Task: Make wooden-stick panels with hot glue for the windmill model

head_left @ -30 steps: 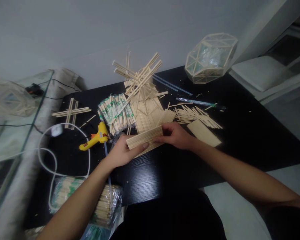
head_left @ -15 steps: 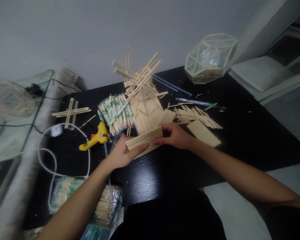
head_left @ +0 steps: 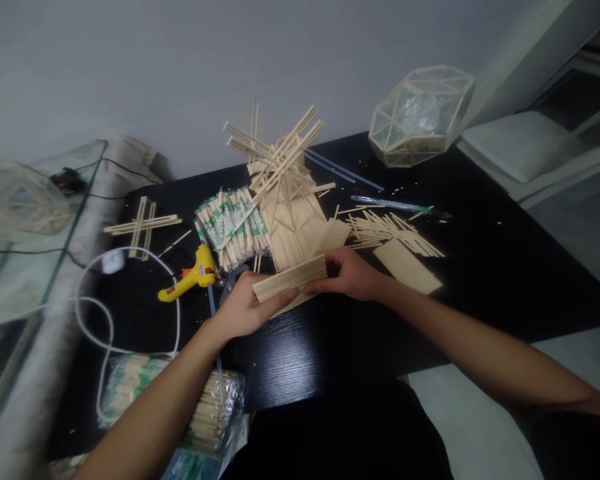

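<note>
Both hands hold a small piece made of wooden sticks set side by side, two panels joined at an angle, above the front of the black table. My left hand grips its left end, thumb along the lower panel. At the right end, my right hand is closed on it, with some fingers hidden behind. Just beyond lies a flat panel of sticks, and a windmill-like model of crossed sticks stands on the far side. A yellow glue gun rests left of my left hand.
Loose cut sticks and a flat stick panel lie to the right. Packs of wrapped chopsticks sit left of centre and near the front left. A white cable loops at left. A faceted stick frame stands at back right.
The angled stick piece has shifted very slightly to the right in my hands. Everything on the table stays where it was.
</note>
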Tool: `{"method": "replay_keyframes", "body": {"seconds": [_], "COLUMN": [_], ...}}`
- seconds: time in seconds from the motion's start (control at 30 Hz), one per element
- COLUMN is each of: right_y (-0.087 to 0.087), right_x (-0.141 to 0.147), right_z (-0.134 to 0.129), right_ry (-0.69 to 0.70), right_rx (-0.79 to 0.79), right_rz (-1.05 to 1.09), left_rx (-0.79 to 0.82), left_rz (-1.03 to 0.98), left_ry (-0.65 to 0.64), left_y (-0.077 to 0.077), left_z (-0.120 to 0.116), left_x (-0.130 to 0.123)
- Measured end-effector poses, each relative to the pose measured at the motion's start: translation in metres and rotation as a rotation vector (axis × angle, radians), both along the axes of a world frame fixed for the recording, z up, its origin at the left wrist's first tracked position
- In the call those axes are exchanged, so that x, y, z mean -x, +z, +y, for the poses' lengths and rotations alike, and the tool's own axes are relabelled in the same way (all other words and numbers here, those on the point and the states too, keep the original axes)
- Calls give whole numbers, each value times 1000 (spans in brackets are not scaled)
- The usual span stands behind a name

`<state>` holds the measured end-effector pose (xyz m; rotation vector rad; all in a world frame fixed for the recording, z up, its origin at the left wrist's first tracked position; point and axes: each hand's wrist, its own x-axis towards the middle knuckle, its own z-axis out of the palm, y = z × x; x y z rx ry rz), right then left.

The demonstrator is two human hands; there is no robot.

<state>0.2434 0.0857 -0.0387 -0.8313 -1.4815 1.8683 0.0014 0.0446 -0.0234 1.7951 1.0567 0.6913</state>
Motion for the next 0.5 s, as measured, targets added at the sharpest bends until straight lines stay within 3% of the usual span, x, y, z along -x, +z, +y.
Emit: {"method": "replay_keyframes", "body": {"seconds": [0.5], "right_y": [-10], "right_x": [-1], "right_z": [3], "right_ry": [51], "right_rx": [-63], "right_rz": [30], "left_rx": [5], "left_rz": [-15], "left_ry": [33], "left_y": [2], "left_z": [-1], "left_x": [1]}}
